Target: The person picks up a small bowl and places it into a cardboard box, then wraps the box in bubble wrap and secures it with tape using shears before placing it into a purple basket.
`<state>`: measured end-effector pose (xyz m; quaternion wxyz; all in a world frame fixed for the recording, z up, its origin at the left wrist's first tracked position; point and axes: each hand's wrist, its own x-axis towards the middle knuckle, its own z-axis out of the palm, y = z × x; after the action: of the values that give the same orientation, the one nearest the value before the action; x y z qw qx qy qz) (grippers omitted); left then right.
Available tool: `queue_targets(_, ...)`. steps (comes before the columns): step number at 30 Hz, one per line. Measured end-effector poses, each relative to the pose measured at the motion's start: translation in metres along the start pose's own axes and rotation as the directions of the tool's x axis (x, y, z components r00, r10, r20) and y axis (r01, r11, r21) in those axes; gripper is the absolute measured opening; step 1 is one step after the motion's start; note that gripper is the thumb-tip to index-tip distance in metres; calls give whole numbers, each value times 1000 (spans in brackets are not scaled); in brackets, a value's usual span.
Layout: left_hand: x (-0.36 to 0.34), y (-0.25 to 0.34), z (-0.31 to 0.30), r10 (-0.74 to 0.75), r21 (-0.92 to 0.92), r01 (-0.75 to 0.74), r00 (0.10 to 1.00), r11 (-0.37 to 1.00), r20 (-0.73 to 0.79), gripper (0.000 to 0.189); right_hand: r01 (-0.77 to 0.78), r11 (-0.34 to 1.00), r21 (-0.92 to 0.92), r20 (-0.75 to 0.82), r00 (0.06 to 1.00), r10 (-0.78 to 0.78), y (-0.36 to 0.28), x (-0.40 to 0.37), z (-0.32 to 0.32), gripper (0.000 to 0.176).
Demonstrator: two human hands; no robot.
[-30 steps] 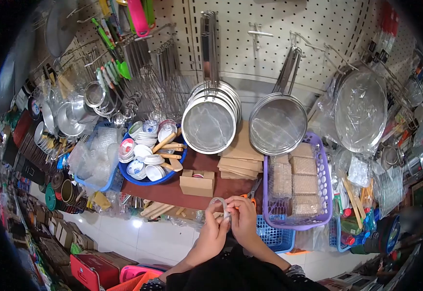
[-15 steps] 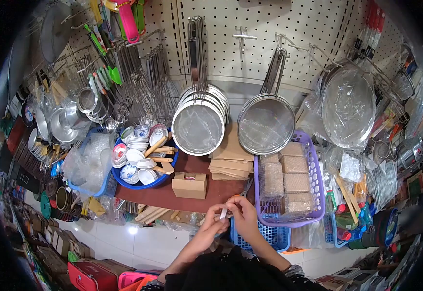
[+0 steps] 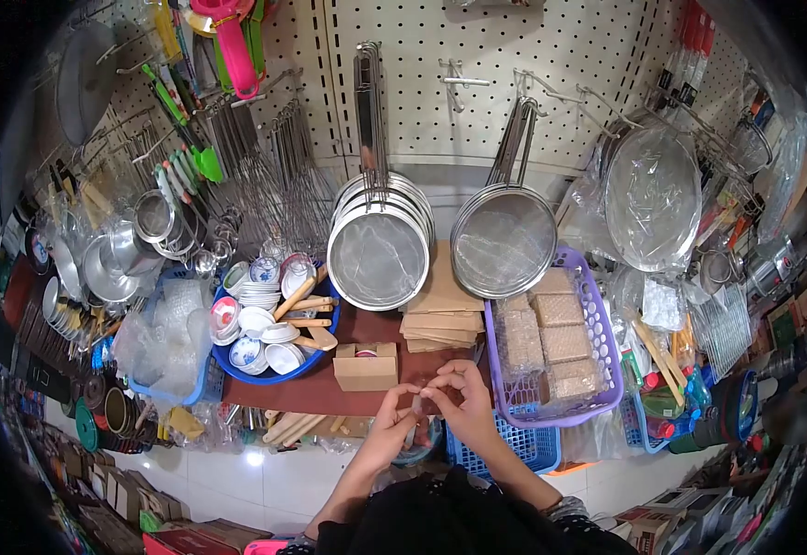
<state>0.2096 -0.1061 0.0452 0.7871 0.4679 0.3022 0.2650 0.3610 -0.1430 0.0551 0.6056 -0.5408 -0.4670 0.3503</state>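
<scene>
My left hand (image 3: 392, 425) and my right hand (image 3: 465, 403) meet at the fingertips in front of the red-brown shelf edge. Between them is a small whitish strip (image 3: 416, 404), pinched by the fingers of both; its kind is too small to tell. Just beyond my left hand stands a small cardboard box (image 3: 366, 374) with its top open and a bit of something pink and white inside. Flat pieces of brown cardboard (image 3: 440, 326) lie stacked behind my right hand.
At right, a purple basket (image 3: 617, 375) holds bubble-wrapped boxes (image 3: 565, 342), above a blue basket (image 3: 531, 448). A blue basin (image 3: 225, 355) at left holds small bowls and wooden-handled utensils. Mesh strainers (image 3: 378, 254) hang from the pegboard (image 3: 413, 111).
The view has shifted slightly. Both hands stay together at the fingertips, with the right fingers more spread, and the white strip now shows less plainly between them.
</scene>
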Motion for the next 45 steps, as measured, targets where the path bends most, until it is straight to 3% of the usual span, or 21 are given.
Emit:
queue_targets(4,-1,5,-8,45,-6,-45,998,999,39,39,-85,982,-166,20,996,90,-5,15,6,28)
queue_targets(7,1,1,-14,29,-63,-27,999,998,33,41,-29,1000,13,10,1000,28,15,23,16,31)
queue_targets(10,2,-1,-22,-4,-86,3,1000,996,-1,41,-158,986,-44,81,984,161,5,25,16,34)
queue_targets(13,5,3,-31,-18,-65,21,999,998,39,35,10,992,-125,92,996,1,4,30,21,35)
queue_targets(19,12,3,-39,-10,-65,15,998,998,69,35,124,939,-322,71,992,-106,26,40,21,39)
queue_targets(22,13,10,-44,-45,-20,47,995,999,93,36,52,931,-362,-9,998,-59,25,39,21,34)
queue_targets(23,13,14,-43,-45,-22,48,993,999,106,37,-83,986,-142,-49,996,77,31,39,20,31)
queue_targets(25,13,23,-43,-48,-24,51,990,998,130,39,-320,892,320,-33,937,348,63,39,14,29)
queue_targets(28,17,28,-42,-55,-29,59,992,998,118,40,-482,876,23,-212,854,475,143,30,-6,42)
queue_targets(29,17,28,-44,-77,-57,84,989,995,126,41,-570,786,-238,-248,819,518,148,24,-12,48)
queue_targets(31,18,29,-51,-115,-112,132,983,985,142,43,-617,412,-671,-351,753,556,158,15,-21,60)
queue_targets(32,19,29,-54,-111,-144,134,981,980,158,45,-590,339,-732,-407,779,478,171,5,-21,63)
queue_targets(35,18,32,-59,-93,-176,123,981,977,170,51,-510,112,-853,-465,839,282,198,-11,-17,74)
queue_targets(45,22,28,-59,66,-25,-63,986,998,155,55,-552,92,-829,-479,785,393,200,-2,-22,75)
